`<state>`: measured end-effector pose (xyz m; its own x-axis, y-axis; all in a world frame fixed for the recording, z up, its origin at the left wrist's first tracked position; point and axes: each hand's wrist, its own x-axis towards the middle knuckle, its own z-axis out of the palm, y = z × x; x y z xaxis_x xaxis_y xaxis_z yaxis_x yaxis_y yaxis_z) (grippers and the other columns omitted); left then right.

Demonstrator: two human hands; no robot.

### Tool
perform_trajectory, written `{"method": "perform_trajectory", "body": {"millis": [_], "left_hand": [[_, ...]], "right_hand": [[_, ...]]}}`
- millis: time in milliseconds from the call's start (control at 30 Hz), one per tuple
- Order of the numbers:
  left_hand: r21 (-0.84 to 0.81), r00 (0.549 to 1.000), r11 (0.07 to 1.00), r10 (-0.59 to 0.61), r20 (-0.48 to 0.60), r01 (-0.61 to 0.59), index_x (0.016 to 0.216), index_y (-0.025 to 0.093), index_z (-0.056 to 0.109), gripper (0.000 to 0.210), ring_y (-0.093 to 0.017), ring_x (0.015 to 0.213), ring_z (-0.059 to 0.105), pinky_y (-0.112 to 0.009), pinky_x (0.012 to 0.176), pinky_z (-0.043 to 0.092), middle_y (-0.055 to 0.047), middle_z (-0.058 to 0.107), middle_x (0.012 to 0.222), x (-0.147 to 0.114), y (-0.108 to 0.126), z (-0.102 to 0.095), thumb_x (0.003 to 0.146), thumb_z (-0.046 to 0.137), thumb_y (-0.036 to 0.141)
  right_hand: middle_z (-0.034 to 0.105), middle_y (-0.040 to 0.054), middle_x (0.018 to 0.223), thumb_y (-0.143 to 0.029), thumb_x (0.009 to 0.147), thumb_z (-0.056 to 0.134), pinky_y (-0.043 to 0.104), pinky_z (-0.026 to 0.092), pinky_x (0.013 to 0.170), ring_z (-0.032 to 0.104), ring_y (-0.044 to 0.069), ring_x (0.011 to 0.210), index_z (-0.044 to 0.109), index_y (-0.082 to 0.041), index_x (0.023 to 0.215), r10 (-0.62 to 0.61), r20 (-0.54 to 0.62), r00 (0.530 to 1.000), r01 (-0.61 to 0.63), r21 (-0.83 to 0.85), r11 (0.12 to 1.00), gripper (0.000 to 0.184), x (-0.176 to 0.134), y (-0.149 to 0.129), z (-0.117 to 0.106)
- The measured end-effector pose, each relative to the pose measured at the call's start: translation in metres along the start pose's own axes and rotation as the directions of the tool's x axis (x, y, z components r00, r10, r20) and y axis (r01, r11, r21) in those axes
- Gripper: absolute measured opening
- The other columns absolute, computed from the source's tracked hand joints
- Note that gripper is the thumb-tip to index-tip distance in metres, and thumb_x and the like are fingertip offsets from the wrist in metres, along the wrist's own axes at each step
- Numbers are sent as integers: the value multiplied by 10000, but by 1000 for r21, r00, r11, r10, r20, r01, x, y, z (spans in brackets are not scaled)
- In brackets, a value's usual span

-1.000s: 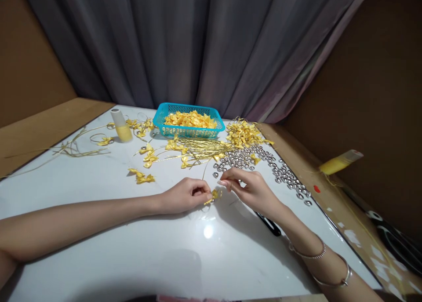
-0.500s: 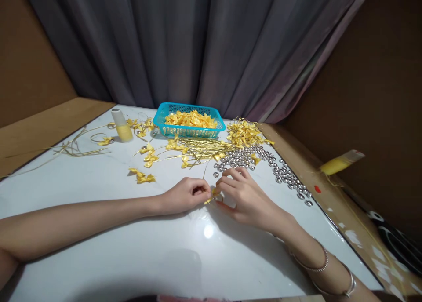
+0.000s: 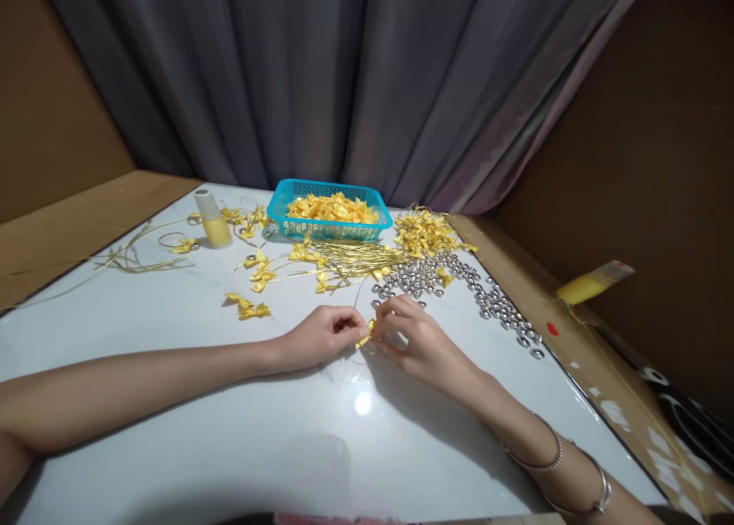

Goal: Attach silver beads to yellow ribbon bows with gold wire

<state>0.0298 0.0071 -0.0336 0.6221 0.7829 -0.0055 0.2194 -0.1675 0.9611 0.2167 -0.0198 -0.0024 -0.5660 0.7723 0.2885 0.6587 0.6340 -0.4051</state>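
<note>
A small yellow ribbon bow (image 3: 363,341) is between my two hands, just above the white tabletop. My left hand (image 3: 328,337) pinches it from the left with thumb and forefinger. From the right, my right hand (image 3: 414,337) has its fingers curled in on the bow's other side, thumb and fingertips close together. A thin cord (image 3: 358,290) rises from behind the bow toward the back. Fingers partly cover the bow, so its finer parts do not show. Small silver rings (image 3: 416,277) lie scattered just beyond my right hand.
A blue basket (image 3: 329,223) of yellow bows stands at the back, a bundle of gold cords (image 3: 355,257) before it. More bows (image 3: 424,232) are heaped right of it. A yellow thread spool (image 3: 215,223) stands left; another spool (image 3: 593,282) lies beyond the right edge.
My right hand's fingers have drawn in closer together at the bow, and its forearm has shifted slightly left. The left hand is almost where it was.
</note>
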Motion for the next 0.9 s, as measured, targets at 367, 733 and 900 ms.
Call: {"method": "perform_trajectory", "body": {"millis": [367, 733, 900], "left_hand": [[79, 1000, 997, -6, -6, 6, 722, 136, 555, 183, -106, 581, 400, -226, 545, 311, 28, 460, 605, -1, 1, 0, 812, 512, 289], [74, 1000, 997, 2, 28, -4, 714, 137, 545, 201, -101, 567, 387, -228, 533, 306, 33, 440, 594, -1, -3, 1, 822, 509, 302], [76, 999, 997, -4, 41, 1, 717, 138, 544, 201, -102, 570, 384, -230, 535, 305, 29, 441, 598, -1, 0, 1, 821, 513, 307]], "right_hand": [[591, -2, 622, -186, 668, 645, 283, 401, 652, 547, 128, 632, 573, -164, 671, 266, 481, 835, -545, 787, 289, 76, 6, 6, -29], [247, -125, 354, -400, 759, 614, 249, 201, 411, 157, 51, 329, 512, -229, 745, 355, 170, 919, -317, 853, 414, 200, -5, 20, -63], [603, 32, 707, -323, 718, 655, 318, 434, 565, 559, 166, 638, 551, -186, 875, 477, -1, 879, -434, 417, 799, 233, 0, 35, -52]]}}
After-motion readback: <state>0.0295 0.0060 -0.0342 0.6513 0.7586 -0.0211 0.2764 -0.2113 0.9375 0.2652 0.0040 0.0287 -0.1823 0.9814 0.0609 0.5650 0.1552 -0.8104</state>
